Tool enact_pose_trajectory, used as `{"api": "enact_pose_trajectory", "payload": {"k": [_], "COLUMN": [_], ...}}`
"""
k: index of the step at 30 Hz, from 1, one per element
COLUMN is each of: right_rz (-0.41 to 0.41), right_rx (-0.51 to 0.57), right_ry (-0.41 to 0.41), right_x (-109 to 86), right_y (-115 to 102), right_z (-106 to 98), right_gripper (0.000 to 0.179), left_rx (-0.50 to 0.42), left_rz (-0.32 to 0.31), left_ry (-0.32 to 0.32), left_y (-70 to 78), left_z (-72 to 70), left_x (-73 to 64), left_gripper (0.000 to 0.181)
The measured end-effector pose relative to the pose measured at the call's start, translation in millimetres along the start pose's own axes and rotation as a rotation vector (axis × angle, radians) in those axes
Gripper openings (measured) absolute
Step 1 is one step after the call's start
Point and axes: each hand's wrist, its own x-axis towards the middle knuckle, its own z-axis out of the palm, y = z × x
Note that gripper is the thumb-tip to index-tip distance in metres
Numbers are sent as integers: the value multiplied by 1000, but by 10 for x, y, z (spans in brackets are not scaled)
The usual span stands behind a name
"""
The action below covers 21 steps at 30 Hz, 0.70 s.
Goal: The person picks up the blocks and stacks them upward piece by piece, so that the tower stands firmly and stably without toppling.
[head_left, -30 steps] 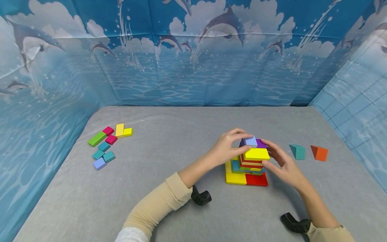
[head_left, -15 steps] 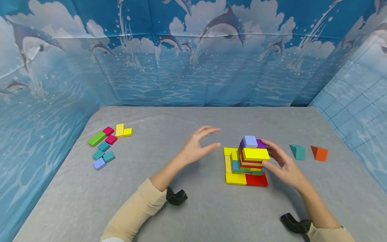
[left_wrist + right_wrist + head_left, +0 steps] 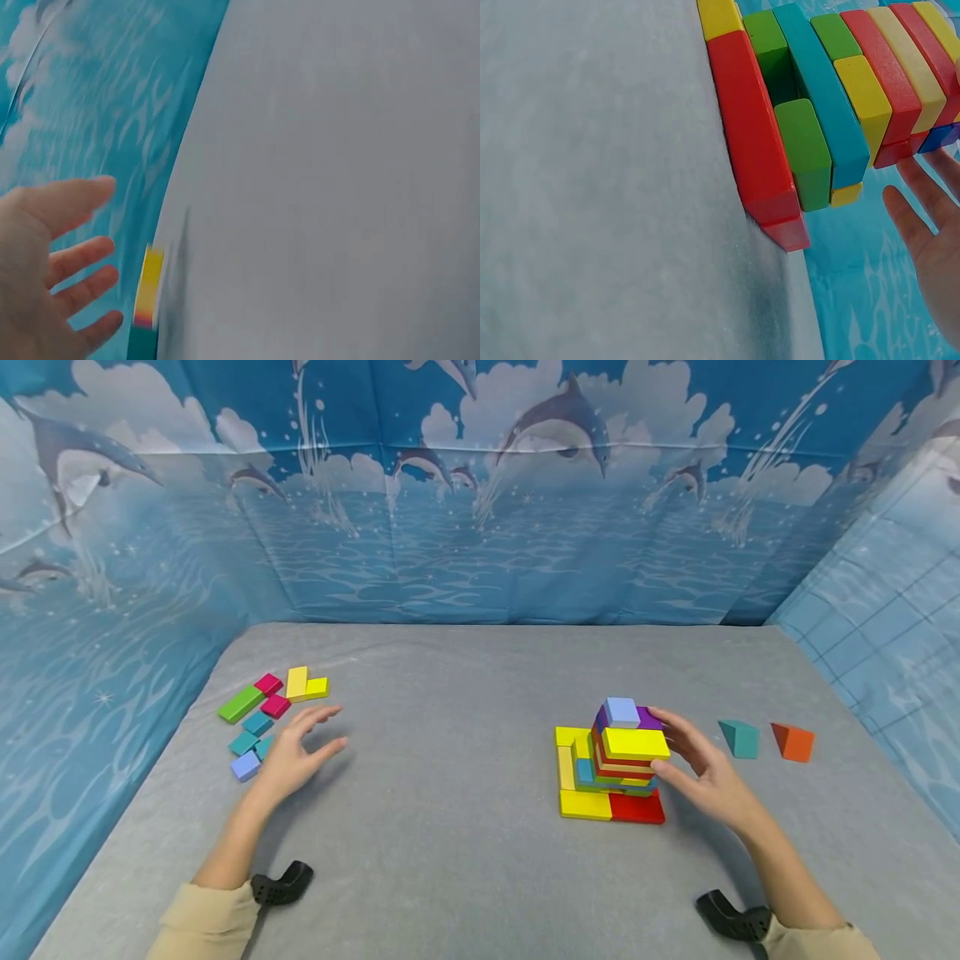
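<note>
A stepped tower of coloured wooden blocks (image 3: 636, 743) stands right of centre on a base of yellow and red blocks. Its top carries a light blue block (image 3: 621, 712) beside a purple block (image 3: 649, 717). My right hand (image 3: 701, 768) rests its fingers against the tower's right side, thumb near the front yellow block. In the right wrist view those fingers (image 3: 911, 219) look spread and extended. Holding nothing, my left hand (image 3: 296, 760) hovers beside the loose blocks at the left, thumb apart from the fingers; it partly hides a teal block (image 3: 264, 747).
At the left lie a light blue block (image 3: 245, 766), a long green block (image 3: 240, 704), small crimson blocks (image 3: 275, 706) and yellow blocks (image 3: 318, 687). A teal wedge (image 3: 739, 738) and an orange wedge (image 3: 793, 742) lie right of the tower. A dolphin-print curtain (image 3: 480, 543) surrounds the grey table.
My left hand let go of the light blue block on top of the tower and travelled left to the loose blocks. My right hand has stayed at the tower's side.
</note>
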Motion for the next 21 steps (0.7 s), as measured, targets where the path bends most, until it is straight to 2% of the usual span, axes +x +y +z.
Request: {"api": "enact_pose_trajectory", "payload": {"k": [3, 9, 14, 21], "right_rz": [-2, -9, -16, -7], "right_rx": [2, 11, 12, 6], "right_ry": [1, 1, -3, 1], "right_x": [0, -3, -2, -4], "right_y": [-1, 0, 0, 3], "right_z": [1, -6, -10, -7], "right_gripper": [67, 67, 67, 66], "left_rx": [98, 163, 210, 254], "left_rz": [-20, -99, -153, -162], "left_ry": [36, 67, 88, 97], "left_y": [-183, -414, -486, -553], "left_z": [-193, -455, -525, -521], "left_x": [-173, -461, -594, -631], "left_gripper": [47, 47, 44, 44]}}
